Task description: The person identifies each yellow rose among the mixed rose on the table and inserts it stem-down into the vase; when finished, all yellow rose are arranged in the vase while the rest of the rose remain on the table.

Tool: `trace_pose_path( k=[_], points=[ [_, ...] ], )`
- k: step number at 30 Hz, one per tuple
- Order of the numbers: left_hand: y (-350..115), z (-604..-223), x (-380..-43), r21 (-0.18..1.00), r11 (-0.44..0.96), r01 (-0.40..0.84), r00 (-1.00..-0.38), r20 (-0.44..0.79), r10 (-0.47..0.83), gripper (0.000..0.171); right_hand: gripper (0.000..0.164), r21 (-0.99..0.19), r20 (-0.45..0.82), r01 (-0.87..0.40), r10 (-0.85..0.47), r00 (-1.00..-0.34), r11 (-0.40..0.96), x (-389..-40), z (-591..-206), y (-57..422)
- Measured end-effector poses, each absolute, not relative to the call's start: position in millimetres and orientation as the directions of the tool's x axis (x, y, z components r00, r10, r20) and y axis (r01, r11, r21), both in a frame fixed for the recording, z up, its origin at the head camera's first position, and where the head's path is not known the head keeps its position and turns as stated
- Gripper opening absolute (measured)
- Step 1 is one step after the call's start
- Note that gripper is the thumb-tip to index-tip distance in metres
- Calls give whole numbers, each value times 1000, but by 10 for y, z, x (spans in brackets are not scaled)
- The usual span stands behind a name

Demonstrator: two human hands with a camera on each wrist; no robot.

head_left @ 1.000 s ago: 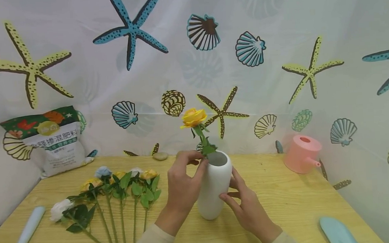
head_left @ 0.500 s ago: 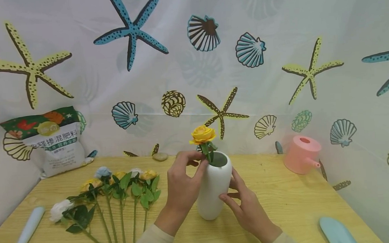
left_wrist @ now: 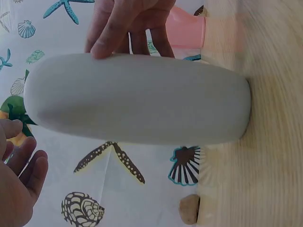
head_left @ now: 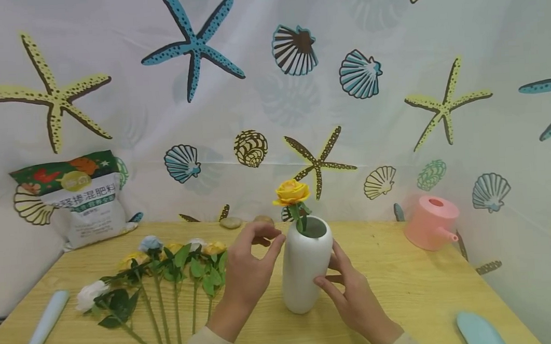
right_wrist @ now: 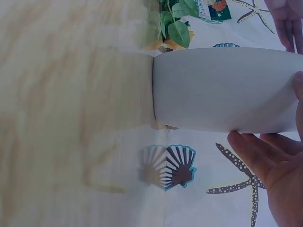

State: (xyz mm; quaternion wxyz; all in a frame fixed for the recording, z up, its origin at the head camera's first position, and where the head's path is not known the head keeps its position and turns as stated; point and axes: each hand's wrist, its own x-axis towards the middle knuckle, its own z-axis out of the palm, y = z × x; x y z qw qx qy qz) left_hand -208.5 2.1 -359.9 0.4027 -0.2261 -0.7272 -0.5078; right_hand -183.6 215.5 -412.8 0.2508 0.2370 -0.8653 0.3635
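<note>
A white vase point(head_left: 306, 274) stands upright on the wooden table, and a yellow rose point(head_left: 291, 192) leans at the left of its mouth with its stem inside. My right hand point(head_left: 357, 297) holds the vase from the right, thumb and fingers spread around its side; the right wrist view shows the fingertips point(right_wrist: 235, 137) against the wall. Just left of the rim, my left hand point(head_left: 249, 269) has its fingers loosely bent with nothing between them. In the left wrist view, that hand's fingertips point(left_wrist: 41, 163) are apart from the vase, near the rose's leaves.
Several cut flowers point(head_left: 176, 281) in white, blue and yellow lie on the left of the table point(head_left: 402, 269). Farther left are a light-blue trowel point(head_left: 47, 319) and a fertilizer bag point(head_left: 90, 207). A pink watering can point(head_left: 431, 223) and a light-blue scoop point(head_left: 479, 330) sit right; pebbles point(head_left: 231, 222) lie behind.
The yellow rose has dropped lower into the vase. My left hand has let go of it and drawn slightly left. My right hand keeps its hold, and the view has shifted slightly.
</note>
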Motion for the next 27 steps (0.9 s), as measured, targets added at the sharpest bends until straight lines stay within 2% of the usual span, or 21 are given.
trace_pose_path(
  k=[2, 5, 11, 17, 22, 27],
  points=[
    [-66, -3663, -2095, 565, 399, 723, -576, 811, -105, 24, 83, -506, 612, -598, -230, -757, 622, -1834, -4132, 2157],
    [-209, -3740, -2092, 612, 405, 679, -616, 775, -138, 23, 83, -498, 621, -606, -232, -748, 620, -1830, -4134, 2161],
    [-518, -3819, -2015, 745, 429, 511, -771, 617, -155, 22, 84, -494, 622, -603, -230, -749, 627, -1828, -4141, 2162],
    [-857, -3864, -1926, 812, 502, 299, -906, 407, -118, 21, 87, -514, 598, -583, -224, -770, 629, -1826, -4136, 2158],
    [-1087, -3939, -1894, 758, 647, 77, -990, 136, -41, 35, 87, -508, 599, -585, -229, -767, 632, -1830, -4144, 2151],
    [-1162, -4029, -1910, 649, 761, -4, -998, -47, 35, 54, 87, -502, 603, -591, -234, -762, 631, -1829, -4142, 2147]
  ],
)
